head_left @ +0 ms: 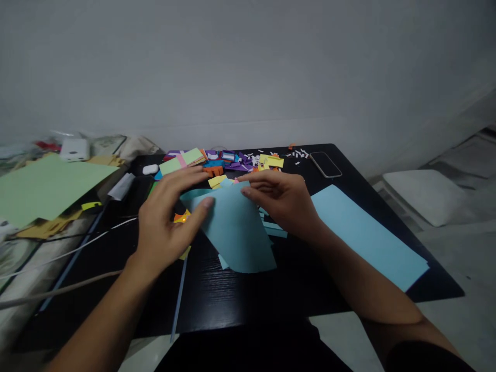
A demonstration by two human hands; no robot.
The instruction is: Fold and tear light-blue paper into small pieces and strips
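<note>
A light blue sheet of paper (240,232) is held up over the table, bent and curling at its left and lower edges. My right hand (284,199) pinches its upper right corner between thumb and fingers. On the left side, my left hand (170,214) has its fingers stretched out and apart from the thumb. That thumb touches or nearly touches the front of the sheet. Small blue paper strips (275,230) lie partly hidden behind the sheet and my right hand. Under my right forearm is a larger stack of blue paper (360,232).
Along the back of the black table (232,310) lie colored paper scraps (236,163), yellow slips (271,160) and a phone (326,165). Green paper (50,186) and cables (89,243) are at left. A thin blue strip (179,299) overhangs the front edge. A white stool (418,194) stands at right.
</note>
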